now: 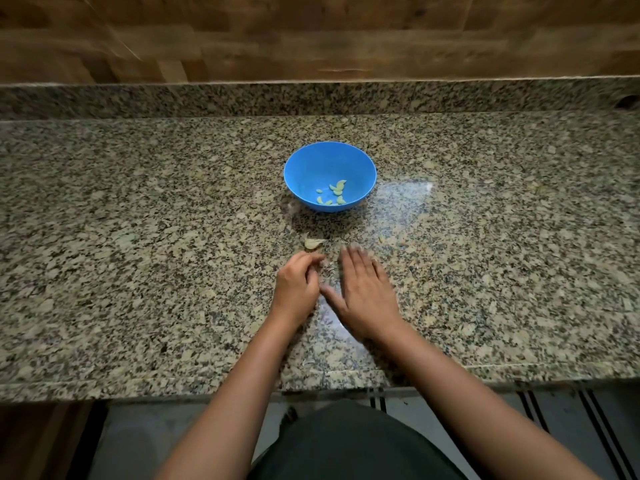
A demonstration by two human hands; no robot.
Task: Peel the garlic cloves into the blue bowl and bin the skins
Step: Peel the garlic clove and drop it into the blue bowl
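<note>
- While both hands lie low over the speckled stone desk (138, 271), the blue bowl (311, 161) stands farther back near the middle, well apart from them.
- Several peeled garlic cloves (337, 192) lie loose in the bottom of the bowl.
- One unpeeled clove (313, 243) lies on the desk between the bowl and the left hand (297, 287), just beyond its fingertips.
- The left hand's grip is curled, the fingers drawn in toward the thumb; I cannot tell whether anything is held inside.
- The right hand (367, 294) is blurred, palm down, its grip spread flat with straight fingers and the thumb out toward the left hand, holding nothing.
- A small pale scrap (381, 239) lies on the desk right of the unpeeled clove.
- A wooden wall (311, 36) rises behind the desk.
</note>
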